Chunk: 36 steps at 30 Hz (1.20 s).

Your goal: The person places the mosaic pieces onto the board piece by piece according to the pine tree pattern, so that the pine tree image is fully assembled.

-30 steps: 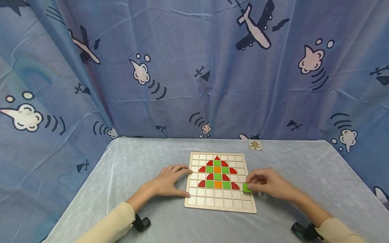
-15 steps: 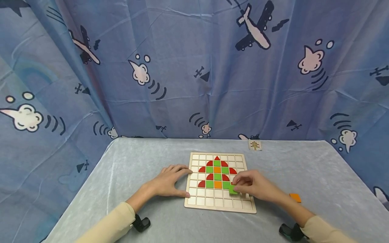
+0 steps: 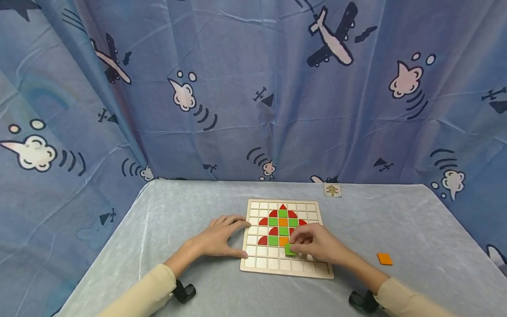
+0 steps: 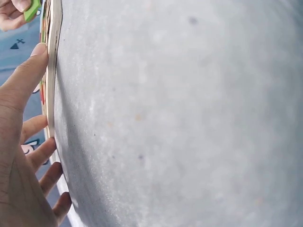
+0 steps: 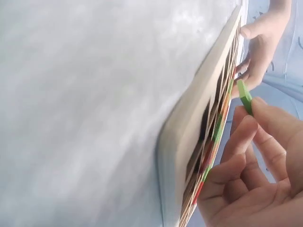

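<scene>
My right hand (image 3: 320,243) pinches a green square tile (image 3: 289,250) between thumb and index finger, over the lower middle of a wooden grid board (image 3: 262,263). In the right wrist view the green tile (image 5: 244,97) is tilted and raised above the board's face. Red quarter-round tiles (image 3: 263,240), green squares (image 3: 273,241) and orange squares (image 3: 283,222) form a tree shape in the cells, topped by a small red triangle (image 3: 283,206). Part of its right side is hidden behind my right hand. Fingers spread, my left hand (image 3: 218,238) touches the board's left edge with thumb and index fingertip.
An orange square tile (image 3: 384,259) lies on the grey tablecloth (image 3: 190,202) to the right of my right forearm. A small card with a tree pattern (image 3: 332,189) lies at the table's back edge. Behind hangs a blue curtain (image 3: 229,110) printed with planes.
My right hand has carried the green tile leftward from the board's right edge to below the tree's middle, uncovering the orange tile on the cloth. My left hand has stayed put.
</scene>
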Available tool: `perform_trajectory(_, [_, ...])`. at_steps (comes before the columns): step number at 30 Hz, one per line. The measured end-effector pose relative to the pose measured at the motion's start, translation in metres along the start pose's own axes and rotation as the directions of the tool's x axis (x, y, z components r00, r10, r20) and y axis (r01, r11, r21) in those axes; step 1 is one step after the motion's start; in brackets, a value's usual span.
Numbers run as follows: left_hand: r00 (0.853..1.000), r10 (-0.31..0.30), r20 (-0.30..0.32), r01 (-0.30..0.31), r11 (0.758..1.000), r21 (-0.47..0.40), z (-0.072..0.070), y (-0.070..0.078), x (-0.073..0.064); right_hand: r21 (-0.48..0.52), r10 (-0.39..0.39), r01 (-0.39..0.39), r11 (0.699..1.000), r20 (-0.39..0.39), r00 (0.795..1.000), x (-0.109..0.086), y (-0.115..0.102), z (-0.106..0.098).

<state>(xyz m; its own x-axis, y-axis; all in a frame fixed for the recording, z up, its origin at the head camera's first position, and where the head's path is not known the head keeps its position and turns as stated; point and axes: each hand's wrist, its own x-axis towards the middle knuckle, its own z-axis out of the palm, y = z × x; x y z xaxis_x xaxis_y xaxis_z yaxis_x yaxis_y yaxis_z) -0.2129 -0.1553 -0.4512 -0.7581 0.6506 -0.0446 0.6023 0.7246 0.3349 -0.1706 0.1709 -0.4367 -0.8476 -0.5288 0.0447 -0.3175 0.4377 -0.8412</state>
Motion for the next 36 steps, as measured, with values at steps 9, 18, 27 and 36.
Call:
perform_trajectory(9, [1.000,0.006,-0.003,-0.006,1.000,0.006,0.001,-0.002,0.001,-0.020,0.027,-0.027,0.999,-0.014,1.000,0.007,-0.004,0.012])
perform_trajectory(18, [1.000,0.008,-0.007,-0.008,1.000,0.006,0.000,-0.001,0.000,-0.070,0.023,-0.024,0.997,-0.023,0.999,0.009,-0.003,0.015])
perform_trajectory(27, [1.000,0.007,-0.010,-0.007,1.000,0.012,0.001,-0.001,0.000,-0.120,0.026,-0.029,0.992,-0.034,0.999,0.009,-0.004,0.016])
perform_trajectory(36, [1.000,0.005,-0.005,-0.005,1.000,0.012,0.001,-0.001,-0.001,-0.162,0.025,-0.033,0.986,-0.051,0.998,0.008,-0.005,0.016])
